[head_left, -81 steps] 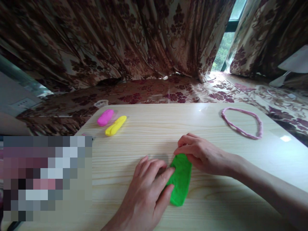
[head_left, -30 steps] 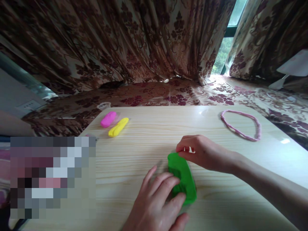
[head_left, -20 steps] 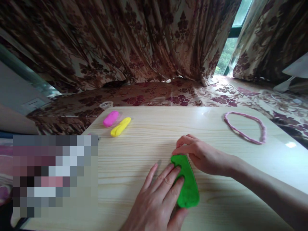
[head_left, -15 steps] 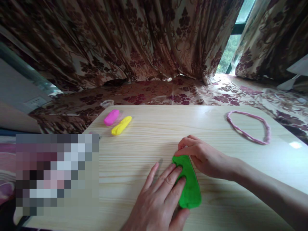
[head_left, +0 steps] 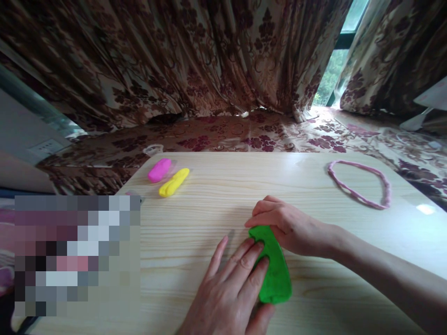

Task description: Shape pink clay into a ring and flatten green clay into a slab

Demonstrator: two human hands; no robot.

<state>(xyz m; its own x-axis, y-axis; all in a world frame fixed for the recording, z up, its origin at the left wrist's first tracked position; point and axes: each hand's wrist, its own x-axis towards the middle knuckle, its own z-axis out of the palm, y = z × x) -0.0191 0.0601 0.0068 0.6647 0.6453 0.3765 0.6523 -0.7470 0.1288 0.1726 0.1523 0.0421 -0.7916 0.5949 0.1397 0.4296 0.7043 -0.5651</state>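
Note:
A flattened, elongated piece of green modelling clay (head_left: pixel 276 274) lies on the light wood-grain table (head_left: pixel 195 218). My left hand (head_left: pixel 228 291) rests on its left side, fingers spread and fingertips on the clay's surface. The left thumb is beside the clay's near end. At the far end, my right hand (head_left: pixel 289 225) has its fingers bent together on the clay's edge; the fingertips are partly hidden behind the hand. Farther back on the left lie a pink lump of clay (head_left: pixel 159 170) and a yellow folded clay piece (head_left: pixel 174 182).
A pinkish-purple twisted loop (head_left: pixel 386 188) lies at the table's right. Near the far left corner is a small clear plastic item (head_left: pixel 152 149). A pixelated patch covers the lower left. Patterned curtains (head_left: pixel 223 56) hang behind, and a white lamp (head_left: pixel 431 97) stands at right.
The green clay's near end has swung to the right since the oldest frame. My left hand pressed over its middle, then shifted back to its left side. My right hand stays at the far end.

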